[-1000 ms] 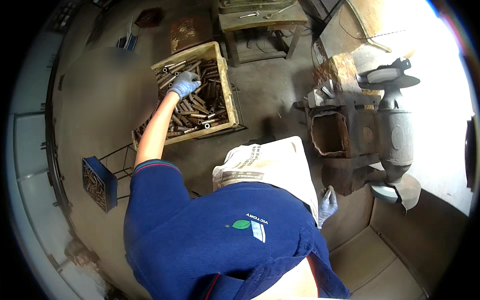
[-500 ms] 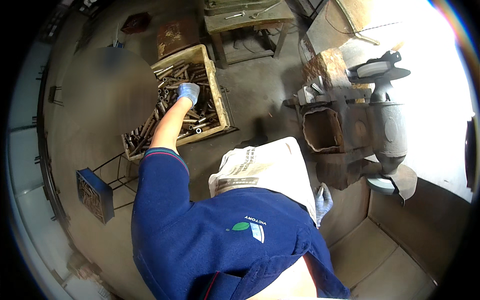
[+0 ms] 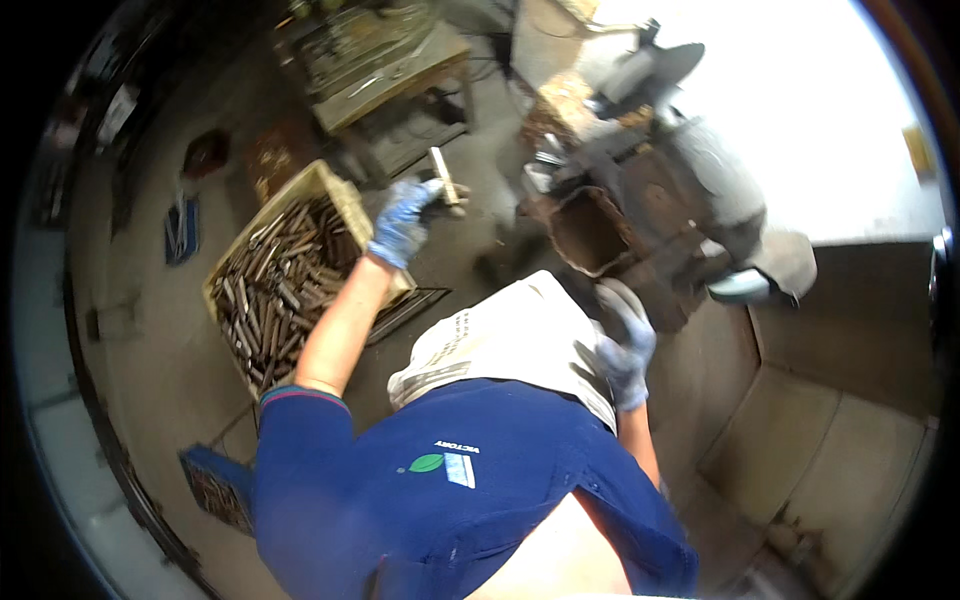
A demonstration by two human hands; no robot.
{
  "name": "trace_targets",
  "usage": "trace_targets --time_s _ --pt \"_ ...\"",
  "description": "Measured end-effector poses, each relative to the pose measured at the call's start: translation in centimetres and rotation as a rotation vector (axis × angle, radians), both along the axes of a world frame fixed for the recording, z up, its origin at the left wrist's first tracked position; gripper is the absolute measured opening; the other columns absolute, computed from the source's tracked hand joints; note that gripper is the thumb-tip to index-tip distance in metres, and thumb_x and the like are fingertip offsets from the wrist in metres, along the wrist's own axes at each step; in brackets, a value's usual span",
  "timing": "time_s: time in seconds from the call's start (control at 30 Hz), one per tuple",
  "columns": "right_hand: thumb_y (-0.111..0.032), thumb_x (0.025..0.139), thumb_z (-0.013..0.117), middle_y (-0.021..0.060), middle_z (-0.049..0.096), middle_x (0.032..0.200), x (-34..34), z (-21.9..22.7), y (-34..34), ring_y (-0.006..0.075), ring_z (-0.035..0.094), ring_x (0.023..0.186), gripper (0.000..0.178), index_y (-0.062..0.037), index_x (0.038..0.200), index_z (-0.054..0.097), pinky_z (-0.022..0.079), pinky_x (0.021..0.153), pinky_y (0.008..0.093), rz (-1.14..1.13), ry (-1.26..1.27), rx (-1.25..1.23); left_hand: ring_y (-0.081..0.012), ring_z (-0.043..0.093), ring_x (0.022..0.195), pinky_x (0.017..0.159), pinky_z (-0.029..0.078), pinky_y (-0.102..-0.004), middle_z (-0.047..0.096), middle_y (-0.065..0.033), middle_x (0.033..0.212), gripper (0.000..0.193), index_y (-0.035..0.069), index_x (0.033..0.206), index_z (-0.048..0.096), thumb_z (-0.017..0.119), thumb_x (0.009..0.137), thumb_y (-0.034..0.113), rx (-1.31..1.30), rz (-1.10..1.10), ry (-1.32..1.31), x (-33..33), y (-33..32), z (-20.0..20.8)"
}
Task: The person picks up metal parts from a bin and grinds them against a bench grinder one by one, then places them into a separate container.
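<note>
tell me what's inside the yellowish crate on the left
The yellowish crate holds a jumbled heap of slim brownish metal pieces. The top layer covers the lower ones and the crate's floor; the left forearm hides one corner.

Here we have the workbench [image 3: 432,55], a long tool [image 3: 365,87] lying on top! Left of that workbench, we spot a rusty box [image 3: 276,160], then farther left, a dark-red container [image 3: 206,153].

Looks steeply down from the head through a wide fisheye lens. Sits close above the shirt [image 3: 400,505], farther from left hand [image 3: 403,220] and right hand [image 3: 627,350]. Faces past the apron [image 3: 500,330] to crate [image 3: 342,203], bench [image 3: 428,66] and grinder [image 3: 715,178], bending straight edges.
</note>
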State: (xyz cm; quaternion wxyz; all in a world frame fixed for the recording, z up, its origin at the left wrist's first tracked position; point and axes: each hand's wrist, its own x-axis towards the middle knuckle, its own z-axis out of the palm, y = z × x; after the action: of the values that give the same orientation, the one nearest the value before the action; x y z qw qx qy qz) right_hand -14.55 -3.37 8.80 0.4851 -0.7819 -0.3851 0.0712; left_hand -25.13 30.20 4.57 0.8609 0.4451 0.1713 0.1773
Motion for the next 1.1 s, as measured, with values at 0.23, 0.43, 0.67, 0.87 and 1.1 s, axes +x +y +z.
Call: trace_targets --time_s 0.23,0.43,0.67,0.87,1.1 --pt "-0.031 0.061 0.075 0.0232 0.052 0.121 1.9 2.1 3.5 0.0405 0.05 0.111 0.046 -0.0029 0.097 0.066 0.042 0.094 0.0445 -0.02 -0.5 -0.131 -0.0149 0.062 0.086 0.072 0.052 -0.0265 0.062 -0.0071 0.094 0.02 0.001 0.103 0.058 0.058 0.087 0.013 -0.268 -0.381 -0.012 9.6 -15.1 2.1" --pt "-0.027 0.06 0.077 0.0208 0.059 0.11 2.0 0.5 -0.8 0.0368 0.057 0.099 0.046 0.0033 0.092 0.065 0.046 0.086 0.0423 -0.162 -0.431 -0.046 -0.0137 0.063 0.082 0.074 0.053 -0.025 0.062 -0.0067 0.095 0.02 0.003 0.104 0.057 0.057 0.09 0.017 -0.417 -0.647 0.118 10.4 -18.5 0.8" --pt "-0.009 0.066 0.076 0.0188 0.061 0.109 1.7 -0.6 -5.4 0.03 0.061 0.098 0.033 0.0005 0.096 0.067 0.05 0.084 0.0347 -0.426 -0.156 0.135 -0.0169 0.064 0.082 0.074 0.054 -0.0265 0.062 -0.0109 0.092 0.025 -0.003 0.104 0.054 0.062 0.087 0.013 0.075 -0.673 0.064 12.0 -18.0 1.1" --pt "-0.013 0.07 0.076 0.0196 0.06 0.11 1.5 0.1 -6.1 0.0293 0.061 0.1 0.033 0.0016 0.097 0.066 0.048 0.086 0.0336 -0.465 -0.148 0.192 -0.0107 0.061 0.076 0.068 0.052 -0.0233 0.064 -0.0059 0.085 0.013 -0.002 0.097 0.061 0.062 0.086 0.006 0.272 -0.67 0.014 14.4 -20.4 -0.3" --pt "-0.005 0.073 0.071 0.019 0.058 0.111 1.7 -0.2 -6.4 0.0291 0.058 0.105 0.026 -0.0002 0.098 0.065 0.046 0.09 0.0341 -0.686 -0.156 0.183 -0.0172 0.065 0.076 0.07 0.055 -0.0268 0.064 -0.0103 0.087 0.015 -0.006 0.097 0.059 0.061 0.085 0.002 0.048 -0.735 0.036 16.9 -21.1 -0.4"
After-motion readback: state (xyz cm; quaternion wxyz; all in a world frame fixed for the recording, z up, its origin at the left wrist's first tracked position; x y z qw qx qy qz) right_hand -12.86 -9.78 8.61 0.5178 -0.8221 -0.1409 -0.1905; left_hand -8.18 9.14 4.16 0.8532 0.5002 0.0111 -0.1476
